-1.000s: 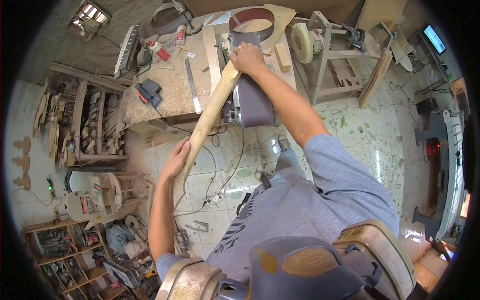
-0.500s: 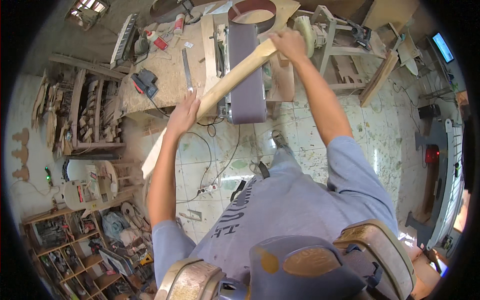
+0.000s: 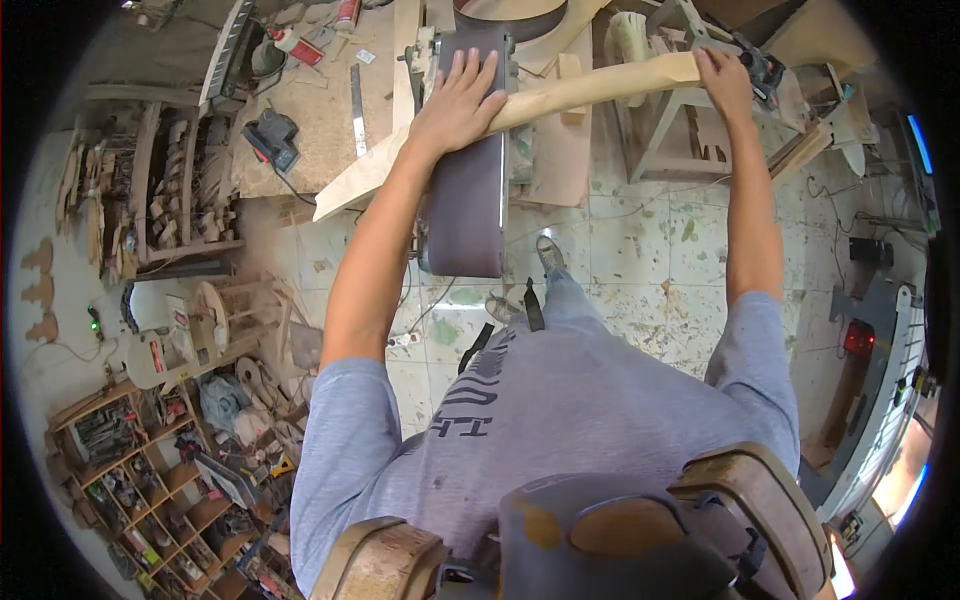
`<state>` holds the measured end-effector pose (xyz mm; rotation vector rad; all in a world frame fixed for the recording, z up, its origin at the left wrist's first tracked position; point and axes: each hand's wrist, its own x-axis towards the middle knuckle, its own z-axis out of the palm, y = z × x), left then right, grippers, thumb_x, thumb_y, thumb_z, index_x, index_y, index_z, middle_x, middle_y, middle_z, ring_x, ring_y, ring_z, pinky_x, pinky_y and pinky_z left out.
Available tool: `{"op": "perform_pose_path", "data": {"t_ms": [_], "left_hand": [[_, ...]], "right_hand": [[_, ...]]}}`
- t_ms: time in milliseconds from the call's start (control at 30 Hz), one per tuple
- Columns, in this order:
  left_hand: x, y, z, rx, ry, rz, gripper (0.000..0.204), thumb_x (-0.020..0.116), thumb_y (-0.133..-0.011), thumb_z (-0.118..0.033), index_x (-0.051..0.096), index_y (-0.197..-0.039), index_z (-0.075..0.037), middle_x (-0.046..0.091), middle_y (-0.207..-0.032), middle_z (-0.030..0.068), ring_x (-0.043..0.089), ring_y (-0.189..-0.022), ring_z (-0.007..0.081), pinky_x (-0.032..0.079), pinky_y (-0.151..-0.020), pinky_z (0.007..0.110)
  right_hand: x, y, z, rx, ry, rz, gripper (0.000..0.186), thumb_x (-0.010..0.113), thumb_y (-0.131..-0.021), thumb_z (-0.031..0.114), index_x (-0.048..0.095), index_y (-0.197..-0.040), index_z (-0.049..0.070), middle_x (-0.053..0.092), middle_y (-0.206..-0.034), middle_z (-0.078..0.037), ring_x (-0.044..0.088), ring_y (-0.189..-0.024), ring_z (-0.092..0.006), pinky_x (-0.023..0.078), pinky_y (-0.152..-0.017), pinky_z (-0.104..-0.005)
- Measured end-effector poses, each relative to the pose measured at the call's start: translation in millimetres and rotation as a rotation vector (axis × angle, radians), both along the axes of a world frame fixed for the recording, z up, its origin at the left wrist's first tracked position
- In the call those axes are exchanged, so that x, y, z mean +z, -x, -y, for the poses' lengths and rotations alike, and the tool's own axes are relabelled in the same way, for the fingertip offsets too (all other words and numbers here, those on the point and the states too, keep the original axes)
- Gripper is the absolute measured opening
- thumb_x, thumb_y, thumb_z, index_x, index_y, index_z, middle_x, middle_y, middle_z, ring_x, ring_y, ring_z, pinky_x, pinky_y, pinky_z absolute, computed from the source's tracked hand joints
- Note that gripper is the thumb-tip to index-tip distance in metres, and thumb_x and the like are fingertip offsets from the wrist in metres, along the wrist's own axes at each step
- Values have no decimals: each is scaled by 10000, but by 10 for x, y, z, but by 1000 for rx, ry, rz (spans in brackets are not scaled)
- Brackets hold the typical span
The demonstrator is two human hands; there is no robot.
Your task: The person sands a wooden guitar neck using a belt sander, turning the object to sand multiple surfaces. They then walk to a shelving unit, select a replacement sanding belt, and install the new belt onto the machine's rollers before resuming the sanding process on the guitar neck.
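Observation:
A long, slightly curved piece of pale wood (image 3: 600,88) lies crosswise over the purplish belt of a belt sander (image 3: 467,215). My left hand (image 3: 455,112) rests on the wood above the belt, palm down, its fingers stretched out and apart. Out to the right, my right hand (image 3: 724,82) is closed around the wood's squared end. The wood's wider, flat left end passes behind my left forearm and sticks out past the sander. Its contact with the belt is hidden under my left hand.
Left of the sander, a dusty workbench (image 3: 300,165) carries a black-and-red power tool (image 3: 271,140), a metal ruler-like strip (image 3: 357,110) and a red-and-white bottle (image 3: 298,46). A wooden frame (image 3: 665,135) stands to the right. Cords and a power strip (image 3: 404,340) lie on the tiled floor.
The wood has swung from a steep slant to nearly level and shifted right. My right hand moved right with its end; my left hand moved up and right, over the belt.

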<state>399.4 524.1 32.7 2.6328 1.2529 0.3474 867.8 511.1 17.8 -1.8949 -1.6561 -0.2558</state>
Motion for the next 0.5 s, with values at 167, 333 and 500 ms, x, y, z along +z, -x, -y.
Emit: {"op": "perform_pose_path", "data": {"t_ms": [167, 333, 500], "left_hand": [[-17, -377, -105, 24, 10, 59, 720, 368, -1013, -501, 199, -1582, -93, 221, -1603, 263, 167, -1496, 437, 174, -1194, 573], [54, -541, -125, 62, 80, 70, 727, 376, -1016, -488, 160, -1590, -96, 183, -1613, 266, 120, -1507, 430, 144, -1203, 559], [54, -455, -129, 131, 103, 88, 728, 376, -1015, -476, 163, -1588, -82, 171, -1611, 279, 107, -1508, 436, 137, -1203, 552]], "right_hand": [[163, -280, -273, 20, 136, -73, 541, 549, -914, 551, 728, -1137, 92, 704, -1066, -212, 653, -1032, -404, 505, -898, -454], [77, -532, -622, 0, 155, -36, 640, 543, -897, 619, 709, -1163, 61, 718, -1051, -202, 666, -1032, -392, 506, -903, -433], [134, -375, -898, 41, 246, -34, 655, 553, -886, 626, 713, -1141, 44, 710, -1069, -211, 660, -1049, -391, 502, -915, -432]]}}
